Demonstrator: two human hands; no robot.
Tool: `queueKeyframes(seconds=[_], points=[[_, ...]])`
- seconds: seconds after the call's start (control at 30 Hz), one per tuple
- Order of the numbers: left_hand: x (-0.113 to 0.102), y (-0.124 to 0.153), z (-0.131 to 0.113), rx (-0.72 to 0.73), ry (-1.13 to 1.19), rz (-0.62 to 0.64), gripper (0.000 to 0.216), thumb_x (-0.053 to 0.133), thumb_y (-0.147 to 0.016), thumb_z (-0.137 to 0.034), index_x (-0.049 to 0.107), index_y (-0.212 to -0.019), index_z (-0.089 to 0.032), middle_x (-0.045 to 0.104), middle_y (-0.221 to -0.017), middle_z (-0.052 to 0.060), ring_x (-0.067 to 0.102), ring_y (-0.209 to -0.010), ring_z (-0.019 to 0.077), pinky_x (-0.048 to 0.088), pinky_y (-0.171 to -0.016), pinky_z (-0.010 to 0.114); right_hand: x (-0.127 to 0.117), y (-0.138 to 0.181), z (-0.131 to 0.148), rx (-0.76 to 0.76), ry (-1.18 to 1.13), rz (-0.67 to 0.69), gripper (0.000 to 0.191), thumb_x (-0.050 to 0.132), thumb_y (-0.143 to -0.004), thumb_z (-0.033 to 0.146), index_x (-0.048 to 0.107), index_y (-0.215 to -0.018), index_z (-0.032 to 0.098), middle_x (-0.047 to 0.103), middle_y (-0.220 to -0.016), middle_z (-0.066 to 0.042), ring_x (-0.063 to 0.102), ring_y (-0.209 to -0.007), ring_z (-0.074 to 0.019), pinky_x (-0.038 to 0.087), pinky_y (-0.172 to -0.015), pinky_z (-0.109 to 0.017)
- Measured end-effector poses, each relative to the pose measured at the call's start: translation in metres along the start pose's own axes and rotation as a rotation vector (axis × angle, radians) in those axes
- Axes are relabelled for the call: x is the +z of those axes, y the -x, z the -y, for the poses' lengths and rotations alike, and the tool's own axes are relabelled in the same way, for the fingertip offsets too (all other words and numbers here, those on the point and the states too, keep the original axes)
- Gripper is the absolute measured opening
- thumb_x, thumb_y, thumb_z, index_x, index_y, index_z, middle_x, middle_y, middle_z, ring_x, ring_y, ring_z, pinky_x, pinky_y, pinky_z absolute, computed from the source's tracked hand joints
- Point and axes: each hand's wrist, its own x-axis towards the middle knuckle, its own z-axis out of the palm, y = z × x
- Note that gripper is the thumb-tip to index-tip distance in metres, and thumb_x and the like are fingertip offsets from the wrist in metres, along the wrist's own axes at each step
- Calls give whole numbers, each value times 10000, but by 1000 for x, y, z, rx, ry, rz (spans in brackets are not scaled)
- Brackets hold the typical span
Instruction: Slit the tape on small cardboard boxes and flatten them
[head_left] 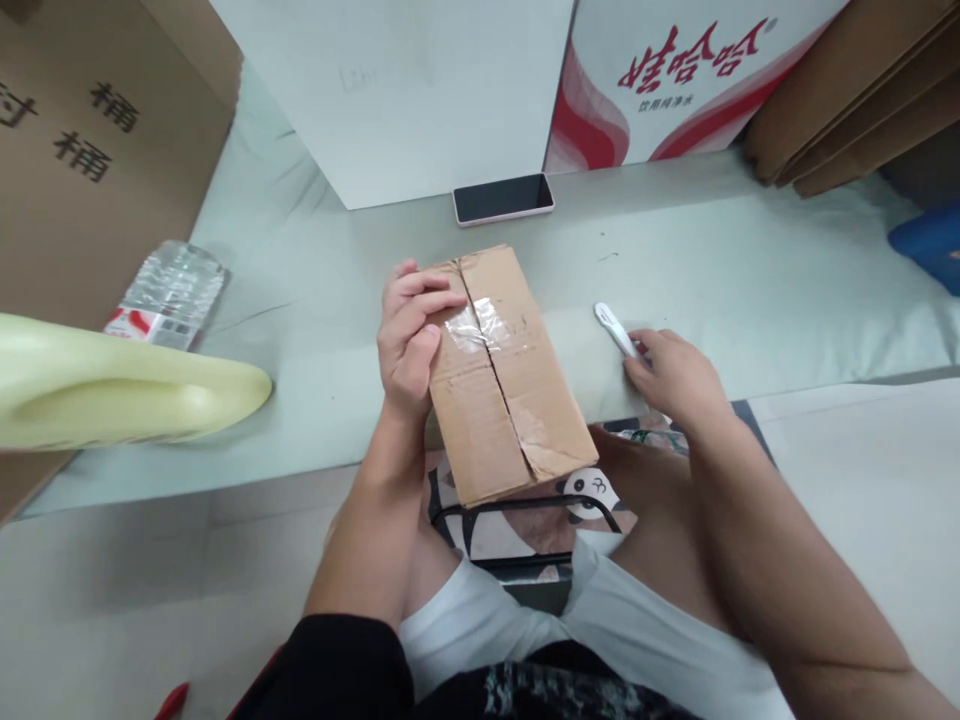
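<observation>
A small brown cardboard box [517, 390] is tilted in front of me, its near end over my lap. Clear tape [491, 325] crosses the seam between its two top flaps. My left hand [412, 335] grips the box at its far left side, thumb and fingers bent over the edge onto the top. To the right, apart from the box, my right hand [675, 375] pinches a slim white utility knife [615, 328], as it appears, low over the table. Fingers cover the knife's near end, and I cannot make out a blade.
A phone [504, 200] lies on the pale green table cover [322, 310], against a large white box [420, 90]. At left are a clear plastic bottle [176, 290], a pale yellow object [135, 385] and a big carton [97, 220]. Folded cardboard [847, 100] stands at right.
</observation>
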Motion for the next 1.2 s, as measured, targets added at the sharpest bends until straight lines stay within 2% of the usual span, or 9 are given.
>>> queueKeyframes(seconds=[0.07,0.13,0.23,0.3,0.43,0.5,0.67,0.93,1.2], points=[[-1,0,1,-8,-49,13,414,437,-978,-548,754,-985,-282,689,-1151,46,552,-1327,311,261,-1285,592,-7,6,8,14,-197,-61,252,583,-826,269,701,-1043,217,659,-918,-73,627,-769,-224,534,-735,-416],[0,1,2,-15,-71,12,427,417,-986,-547,748,-993,-277,683,-1152,51,552,-1327,312,278,-1278,591,-15,14,19,-42,-561,-226,201,616,-828,296,634,-1020,239,628,-882,-27,618,-740,-184,538,-694,-364],[7,4,-1,24,-53,-7,424,401,-995,-535,737,-1006,-277,671,-1153,57,557,-1312,302,299,-1269,584,-23,28,37,-276,-1017,-481,227,703,-792,285,524,-932,272,554,-836,29,625,-751,-153,581,-766,-365],[14,6,-4,49,-47,-20,413,391,-999,-517,729,-1021,-280,665,-1159,59,556,-1304,293,301,-1269,578,-28,38,50,-436,-1095,-550,264,742,-776,267,503,-887,276,534,-850,30,657,-841,-168,592,-879,-417],[30,10,-12,68,-36,-31,389,383,-1000,-486,710,-1018,-274,665,-1150,53,564,-1279,280,296,-1266,568,-40,58,78,-633,-990,-528,112,693,-860,295,599,-919,275,562,-925,-9,693,-1005,-224,580,-950,-472],[36,9,-14,93,-9,-42,375,383,-999,-474,700,-1014,-274,669,-1135,43,582,-1241,268,309,-1257,556,-48,63,92,-679,-863,-496,63,632,-932,328,644,-956,271,612,-918,-22,699,-984,-222,584,-913,-443],[44,8,-13,130,37,-69,344,403,-983,-507,646,-1080,-283,679,-1106,37,621,-1159,266,330,-1241,547,-57,64,120,-661,-502,-327,180,576,-997,360,688,-1073,242,737,-948,-49,708,-832,-181,579,-751,-323],[44,12,-15,53,72,-46,414,360,-979,-601,605,-1119,-297,665,-1097,47,591,-1228,298,326,-1231,577,-54,70,124,-636,-318,-233,147,595,-970,277,666,-1086,220,757,-954,-56,724,-830,-182,572,-734,-295],[45,8,-16,113,103,-58,323,387,-990,-535,600,-1024,-295,673,-1055,35,628,-1085,266,322,-1236,574,-50,65,123,-607,-288,-239,158,602,-959,297,686,-1066,216,765,-890,-43,708,-724,-165,554,-678,-284]])
